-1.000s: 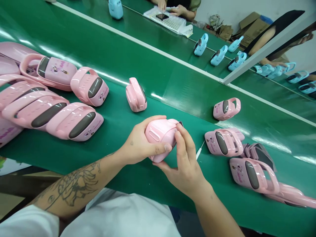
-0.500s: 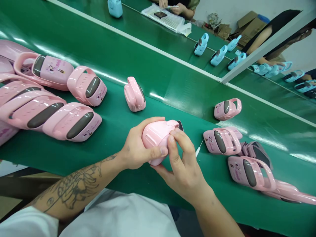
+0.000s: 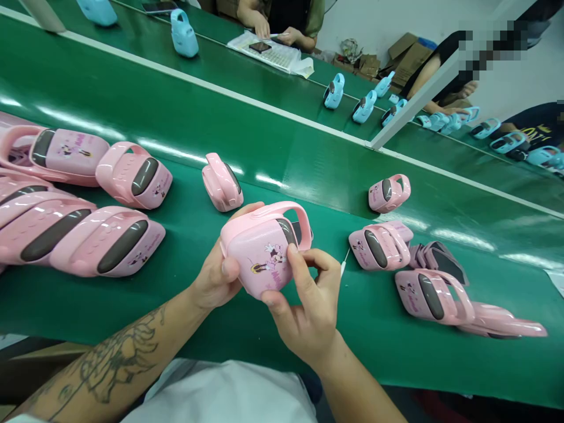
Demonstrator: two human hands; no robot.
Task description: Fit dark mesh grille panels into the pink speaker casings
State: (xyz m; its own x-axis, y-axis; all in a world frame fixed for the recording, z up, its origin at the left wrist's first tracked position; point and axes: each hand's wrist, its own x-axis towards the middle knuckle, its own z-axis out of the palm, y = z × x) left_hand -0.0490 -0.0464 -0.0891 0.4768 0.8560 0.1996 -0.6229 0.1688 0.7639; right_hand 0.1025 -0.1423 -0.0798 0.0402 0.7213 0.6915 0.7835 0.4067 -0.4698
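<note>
Up above the bench, a pink portable speaker (image 3: 251, 249) with a top handle, a dark panel and a printed cartoon mouse faces me. My left hand (image 3: 215, 273) is closed around its left side, thumb on the front edge. On the right side, my right hand (image 3: 311, 299) grips it with thumb at the lower corner and index finger near the dark panel. A dark piece (image 3: 304, 232) shows through the handle loop; whether it is attached cannot be made out. A thin white-handled tool (image 3: 344, 267) lies just right of my right hand.
Several pink speakers (image 3: 132, 176) crowd the left of the green bench (image 3: 189, 317), one (image 3: 222, 183) standing apart. More pink speakers (image 3: 379, 247) and grey parts (image 3: 438, 263) lie at right. Beyond a white rail (image 3: 264, 106) are blue speakers (image 3: 365, 107) and co-workers' hands (image 3: 288, 36).
The speaker in my hands has turned, so its printed front and handle now face me instead of its plain pink side. My right fingers have shifted to its front. The whole view has moved somewhat.
</note>
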